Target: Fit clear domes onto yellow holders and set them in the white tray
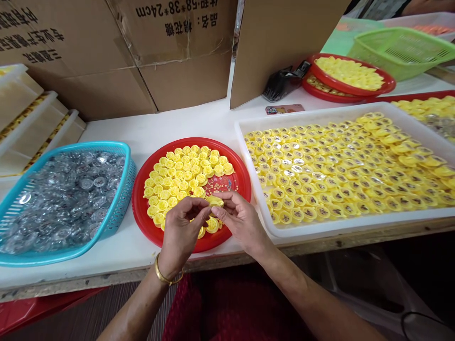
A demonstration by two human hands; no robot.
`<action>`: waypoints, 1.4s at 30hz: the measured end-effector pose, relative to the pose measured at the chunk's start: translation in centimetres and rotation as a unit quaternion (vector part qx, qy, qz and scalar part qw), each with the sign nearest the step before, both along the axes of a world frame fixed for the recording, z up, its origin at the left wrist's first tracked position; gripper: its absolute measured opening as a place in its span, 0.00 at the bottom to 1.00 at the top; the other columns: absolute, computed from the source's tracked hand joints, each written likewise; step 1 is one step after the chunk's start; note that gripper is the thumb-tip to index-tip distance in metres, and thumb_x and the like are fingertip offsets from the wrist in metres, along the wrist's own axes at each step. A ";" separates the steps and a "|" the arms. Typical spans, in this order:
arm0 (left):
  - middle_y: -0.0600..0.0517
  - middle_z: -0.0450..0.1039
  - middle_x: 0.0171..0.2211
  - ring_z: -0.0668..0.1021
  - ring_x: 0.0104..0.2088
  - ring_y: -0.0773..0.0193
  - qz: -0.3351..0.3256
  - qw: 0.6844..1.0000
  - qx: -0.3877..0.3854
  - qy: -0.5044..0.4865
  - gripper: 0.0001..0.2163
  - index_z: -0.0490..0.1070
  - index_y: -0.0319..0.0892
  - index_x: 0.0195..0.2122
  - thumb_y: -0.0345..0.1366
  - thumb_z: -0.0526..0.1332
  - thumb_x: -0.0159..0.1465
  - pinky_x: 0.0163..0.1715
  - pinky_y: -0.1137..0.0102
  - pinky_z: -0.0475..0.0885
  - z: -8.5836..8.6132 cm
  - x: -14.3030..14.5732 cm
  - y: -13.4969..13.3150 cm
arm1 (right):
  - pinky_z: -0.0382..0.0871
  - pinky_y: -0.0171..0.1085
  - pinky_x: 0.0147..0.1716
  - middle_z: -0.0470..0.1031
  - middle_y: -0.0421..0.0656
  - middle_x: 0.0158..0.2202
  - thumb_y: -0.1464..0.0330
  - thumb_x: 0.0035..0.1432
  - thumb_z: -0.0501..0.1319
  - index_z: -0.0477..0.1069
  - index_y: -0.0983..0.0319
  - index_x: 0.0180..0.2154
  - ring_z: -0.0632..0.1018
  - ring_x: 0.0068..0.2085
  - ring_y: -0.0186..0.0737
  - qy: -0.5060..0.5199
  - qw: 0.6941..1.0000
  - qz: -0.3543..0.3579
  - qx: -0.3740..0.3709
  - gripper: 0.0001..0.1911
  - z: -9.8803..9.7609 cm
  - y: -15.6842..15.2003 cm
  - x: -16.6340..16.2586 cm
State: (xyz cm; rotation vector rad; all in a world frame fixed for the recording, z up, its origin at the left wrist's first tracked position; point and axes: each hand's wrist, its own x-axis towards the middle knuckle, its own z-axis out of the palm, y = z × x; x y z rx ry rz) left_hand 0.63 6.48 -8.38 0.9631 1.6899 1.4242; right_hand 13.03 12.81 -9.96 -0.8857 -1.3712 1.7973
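Over the red round tray (140,208), a small yellow round plastic piece (215,201) is tilted between my fingertips. My right hand (245,225) pinches it between thumb and fingers. My left hand (181,229), with a gold bracelet on the wrist, is closed in a pinch at the piece's left edge; its fingertips partly hide what they grip. Rows of similar yellow pieces (170,173) lie on the tray under and beyond my hands. To the right, a white shallow tray (284,231) holds many yellow pieces with dark printed centres.
A blue basket (121,199) of clear plastic discs stands left, near stacked white boxes (31,123). Cardboard boxes (106,92) line the back. Behind the white tray are a phone-like card (284,109), a black object (282,85), stacked red trays (389,85) and a green basket (405,71).
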 end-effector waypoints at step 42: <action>0.54 0.71 0.27 0.75 0.27 0.70 0.093 0.993 0.053 -0.044 0.07 0.68 0.40 0.33 0.35 0.65 0.57 0.27 0.75 0.70 0.2 0.4 -0.4 | 0.73 0.39 0.47 0.77 0.39 0.37 0.63 0.47 0.70 0.73 0.61 0.36 0.79 0.40 0.37 0.133 0.955 -0.058 -0.259 0.14 0.3 0.4 -0.8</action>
